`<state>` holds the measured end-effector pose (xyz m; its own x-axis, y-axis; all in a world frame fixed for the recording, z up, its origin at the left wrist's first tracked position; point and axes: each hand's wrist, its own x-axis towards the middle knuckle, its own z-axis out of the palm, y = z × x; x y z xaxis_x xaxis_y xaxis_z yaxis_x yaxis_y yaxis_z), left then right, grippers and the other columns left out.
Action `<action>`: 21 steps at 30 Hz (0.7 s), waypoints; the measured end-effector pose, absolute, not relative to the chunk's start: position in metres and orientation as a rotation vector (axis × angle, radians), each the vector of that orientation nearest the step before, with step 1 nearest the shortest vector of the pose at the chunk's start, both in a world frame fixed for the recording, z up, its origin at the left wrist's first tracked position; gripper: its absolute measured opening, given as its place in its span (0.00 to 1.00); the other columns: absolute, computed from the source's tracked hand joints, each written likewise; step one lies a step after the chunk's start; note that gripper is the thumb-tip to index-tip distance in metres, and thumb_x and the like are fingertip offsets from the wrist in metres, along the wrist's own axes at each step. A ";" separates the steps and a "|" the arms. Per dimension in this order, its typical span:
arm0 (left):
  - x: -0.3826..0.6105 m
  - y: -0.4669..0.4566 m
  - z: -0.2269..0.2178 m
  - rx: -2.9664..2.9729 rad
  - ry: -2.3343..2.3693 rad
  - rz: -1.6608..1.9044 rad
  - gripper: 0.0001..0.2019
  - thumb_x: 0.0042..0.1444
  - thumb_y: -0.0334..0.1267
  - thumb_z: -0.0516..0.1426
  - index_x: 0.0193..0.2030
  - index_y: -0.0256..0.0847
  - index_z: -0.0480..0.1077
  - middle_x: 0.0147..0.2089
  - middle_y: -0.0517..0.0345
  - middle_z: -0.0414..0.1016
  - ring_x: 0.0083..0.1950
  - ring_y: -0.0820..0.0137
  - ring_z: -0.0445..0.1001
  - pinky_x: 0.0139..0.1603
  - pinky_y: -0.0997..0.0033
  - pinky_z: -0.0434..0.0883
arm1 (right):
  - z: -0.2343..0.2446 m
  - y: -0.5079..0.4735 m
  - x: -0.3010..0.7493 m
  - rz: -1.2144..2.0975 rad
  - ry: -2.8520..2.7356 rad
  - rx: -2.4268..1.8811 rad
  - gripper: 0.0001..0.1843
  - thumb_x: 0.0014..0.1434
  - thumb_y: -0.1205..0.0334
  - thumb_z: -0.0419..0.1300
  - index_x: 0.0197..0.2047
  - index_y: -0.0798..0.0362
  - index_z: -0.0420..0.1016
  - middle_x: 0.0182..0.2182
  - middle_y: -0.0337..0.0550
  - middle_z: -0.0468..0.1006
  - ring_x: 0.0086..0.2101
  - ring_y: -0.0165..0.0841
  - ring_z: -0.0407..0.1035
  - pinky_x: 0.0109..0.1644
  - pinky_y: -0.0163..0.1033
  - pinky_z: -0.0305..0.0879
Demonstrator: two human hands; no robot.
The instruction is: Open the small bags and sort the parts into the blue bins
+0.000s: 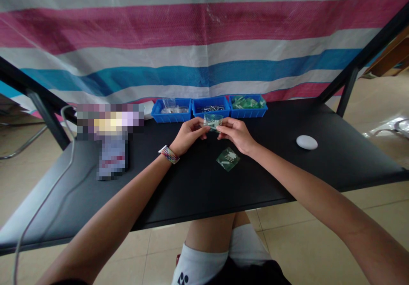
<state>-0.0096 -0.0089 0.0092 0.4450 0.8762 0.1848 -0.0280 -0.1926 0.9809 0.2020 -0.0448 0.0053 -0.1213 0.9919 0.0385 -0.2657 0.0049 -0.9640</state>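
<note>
- Near edge of the worktop (185, 182) lies well in front of the middle blue bin (199, 113)
- Left hand (188, 136) and right hand (239, 134), fingers bent, pinch the small bag (213, 121) just before this bin

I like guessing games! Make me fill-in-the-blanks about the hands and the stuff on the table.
1. Of the left hand and the right hand, the one nearer the wristband is the ____ hand.
2. The number of hands holding the raised packet is ____.
3. The row of blue bins numbers ____.
4. The table's colour is ____.

Missing words: left; two; three; black
</note>
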 end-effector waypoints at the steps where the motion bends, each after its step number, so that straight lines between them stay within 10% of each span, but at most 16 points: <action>1: -0.010 -0.008 0.009 1.552 0.778 0.977 0.19 0.58 0.50 0.72 0.42 0.37 0.75 0.29 0.61 0.76 0.28 0.74 0.74 0.32 0.75 0.71 | 0.005 -0.045 0.202 1.389 -1.121 -0.927 0.22 0.47 0.50 0.82 0.39 0.52 0.83 0.32 0.37 0.81 0.29 0.29 0.74 0.37 0.38 0.78; 21: -0.011 -0.009 0.009 1.641 0.816 0.903 0.19 0.60 0.53 0.70 0.40 0.38 0.77 0.31 0.58 0.77 0.30 0.72 0.75 0.33 0.73 0.72 | 0.005 -0.048 0.200 1.345 -1.176 -0.935 0.22 0.48 0.51 0.81 0.39 0.51 0.81 0.32 0.38 0.82 0.28 0.30 0.75 0.36 0.39 0.77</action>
